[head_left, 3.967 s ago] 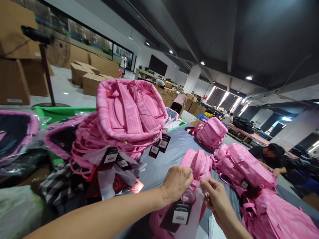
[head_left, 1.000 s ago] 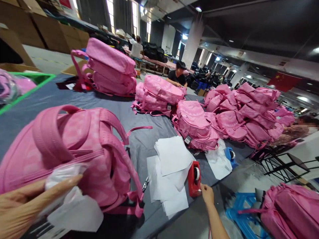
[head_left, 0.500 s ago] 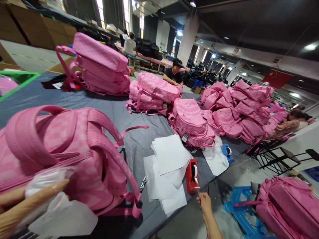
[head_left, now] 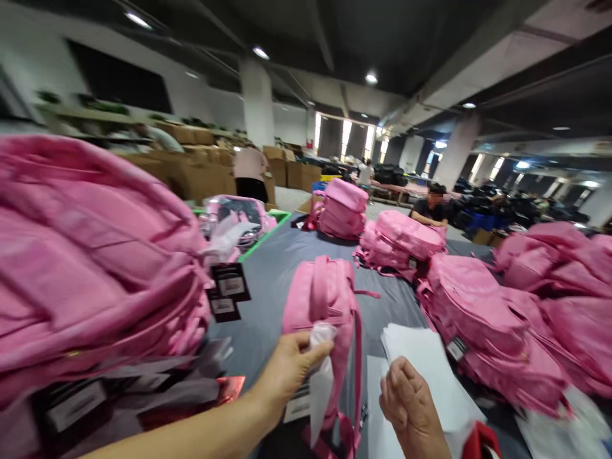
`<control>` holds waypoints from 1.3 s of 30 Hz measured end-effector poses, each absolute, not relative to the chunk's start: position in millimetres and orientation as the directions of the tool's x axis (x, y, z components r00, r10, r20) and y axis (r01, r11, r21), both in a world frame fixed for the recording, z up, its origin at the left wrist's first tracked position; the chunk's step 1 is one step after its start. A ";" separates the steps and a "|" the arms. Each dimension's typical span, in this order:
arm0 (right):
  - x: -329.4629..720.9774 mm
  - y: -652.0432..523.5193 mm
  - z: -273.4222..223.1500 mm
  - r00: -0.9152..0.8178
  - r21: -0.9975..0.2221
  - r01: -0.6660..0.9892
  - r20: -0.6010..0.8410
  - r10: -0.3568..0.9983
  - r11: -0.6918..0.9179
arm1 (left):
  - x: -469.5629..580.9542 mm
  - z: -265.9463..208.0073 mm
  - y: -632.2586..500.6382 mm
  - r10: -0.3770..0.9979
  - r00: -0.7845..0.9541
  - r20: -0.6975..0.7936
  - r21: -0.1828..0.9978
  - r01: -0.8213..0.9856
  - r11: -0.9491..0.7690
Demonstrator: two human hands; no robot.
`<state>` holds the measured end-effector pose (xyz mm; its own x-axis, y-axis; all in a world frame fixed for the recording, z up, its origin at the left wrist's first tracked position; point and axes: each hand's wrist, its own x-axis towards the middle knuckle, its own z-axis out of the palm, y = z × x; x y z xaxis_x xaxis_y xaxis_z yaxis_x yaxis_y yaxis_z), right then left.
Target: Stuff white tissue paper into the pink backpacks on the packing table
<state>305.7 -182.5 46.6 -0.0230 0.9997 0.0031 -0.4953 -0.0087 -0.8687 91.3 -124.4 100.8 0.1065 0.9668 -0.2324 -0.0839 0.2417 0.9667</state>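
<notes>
In front of me stands a pink backpack (head_left: 294, 296) with its handle at the top and straps hanging on its right side. My left hand (head_left: 294, 363) is closed on white tissue paper (head_left: 321, 382) against the backpack's side, thumb and fingers pinching it. A tag with a white label (head_left: 297, 408) hangs just under that hand. My right hand (head_left: 406, 398) is closed, fingertips pinched, over the stack of white paper sheets (head_left: 425, 357); whatever it may hold is too small to make out. The red tape dispenser (head_left: 480, 440) lies right of that hand, partly cut off by the frame.
Large pink backpacks (head_left: 95, 255) with black tags rise close on my left. More pink backpacks (head_left: 488, 319) line the right side of the grey-covered table (head_left: 258, 280). A green-edged bin (head_left: 268, 236) stands at the far left. A person (head_left: 430, 207) sits across the table.
My view has swung left. The right hand has come away from the tape dispenser toward the backpack and left hand. The left hand still grips the tissue paper.
</notes>
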 end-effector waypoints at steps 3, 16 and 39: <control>265.8 -142.2 90.1 -0.174 -0.984 -0.169 0.090 0.981 0.060 | 100.5 101.9 -122.7 0.972 0.099 -0.212 0.960 -0.167 0.227; 236.6 -111.4 110.6 -0.146 -0.830 0.537 0.087 0.985 0.153 | 92.6 97.8 -118.8 0.960 0.200 -0.195 0.934 -0.259 0.244; 198.5 -143.9 85.7 -0.063 -0.597 0.789 0.153 0.986 0.143 | 60.7 74.8 -129.0 0.748 0.412 -0.520 0.699 -0.298 0.650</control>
<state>198.5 -143.9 85.7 -0.0634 0.9862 0.1529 0.7890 0.1434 -0.5975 60.7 -129.0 74.8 0.4122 0.7482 -0.5199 -0.2977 0.6499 0.6993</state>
